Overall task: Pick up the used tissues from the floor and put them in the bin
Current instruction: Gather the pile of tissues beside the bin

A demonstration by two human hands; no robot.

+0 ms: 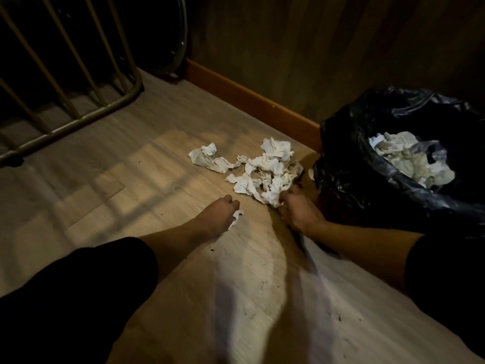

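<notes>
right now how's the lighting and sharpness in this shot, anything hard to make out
Head view: dim overall, with one bright patch on the floor crossed by striped shadows like the railing. The tissues are lit and fairly sharp. The left hand and right hand are soft and shadowed. The black bin loses detail, and the frame edges go nearly black.

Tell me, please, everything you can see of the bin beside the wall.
The bin is lined with a shiny, crinkled black plastic bag that hides its body. It stands open on the floor against the wall, right of the tissue pile. Crumpled white tissues already lie inside. The right hand is close to its near side; whether they touch is unclear.
</notes>
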